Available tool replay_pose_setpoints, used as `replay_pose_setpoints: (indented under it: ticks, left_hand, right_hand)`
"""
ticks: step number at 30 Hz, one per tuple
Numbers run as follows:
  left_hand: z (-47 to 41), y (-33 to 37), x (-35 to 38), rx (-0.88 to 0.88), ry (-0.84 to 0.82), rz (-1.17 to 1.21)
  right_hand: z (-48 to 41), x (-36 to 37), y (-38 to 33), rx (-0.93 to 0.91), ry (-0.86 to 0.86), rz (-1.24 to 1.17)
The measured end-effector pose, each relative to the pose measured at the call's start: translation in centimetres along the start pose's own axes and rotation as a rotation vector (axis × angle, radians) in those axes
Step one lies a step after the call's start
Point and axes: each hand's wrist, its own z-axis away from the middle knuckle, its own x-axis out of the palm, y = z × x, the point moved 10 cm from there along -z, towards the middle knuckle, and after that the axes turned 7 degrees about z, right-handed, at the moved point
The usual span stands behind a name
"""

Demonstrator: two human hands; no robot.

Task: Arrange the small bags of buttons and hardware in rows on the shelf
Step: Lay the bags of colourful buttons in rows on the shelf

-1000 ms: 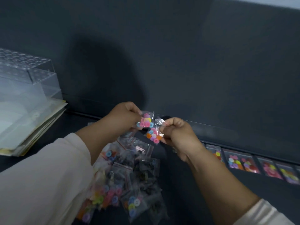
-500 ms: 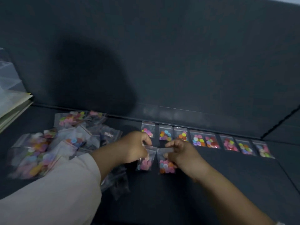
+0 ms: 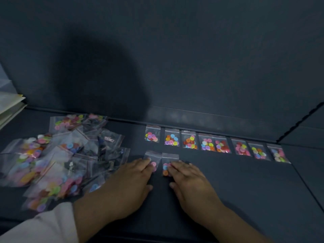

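Note:
A row of several small clear bags of coloured buttons [image 3: 206,142] lies along the back of the dark shelf [image 3: 245,190]. In front of it two more bags lie flat, side by side. My left hand [image 3: 133,179] rests flat with its fingertips on the left bag of pink buttons [image 3: 153,159]. My right hand [image 3: 189,179] lies flat with its fingertips on the right bag of mixed buttons [image 3: 166,166]. Both hands have their fingers spread and press down; neither grips a bag. A loose pile of button and hardware bags [image 3: 57,158] lies to the left.
A stack of pale sheets [image 3: 10,107] sits at the far left edge. The dark back wall [image 3: 192,67] rises behind the row. A seam [image 3: 298,123] runs along the right side of the shelf. Bare shelf surface lies right of my right hand.
A second ago both hands held the two bags up in the air. They lowered them onto the shelf in front of the back row, and now the fingers lie flat on them.

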Motion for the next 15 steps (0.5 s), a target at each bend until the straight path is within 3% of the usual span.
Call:
replay_pose_setpoints:
  ticks: [15]
  left_hand:
    - [-1.9, -1.2, -0.1, -0.038, 0.109, -0.027]
  right_hand:
    - [-1.9, 1.3, 1.1, 0.042, -0.064, 0.089]
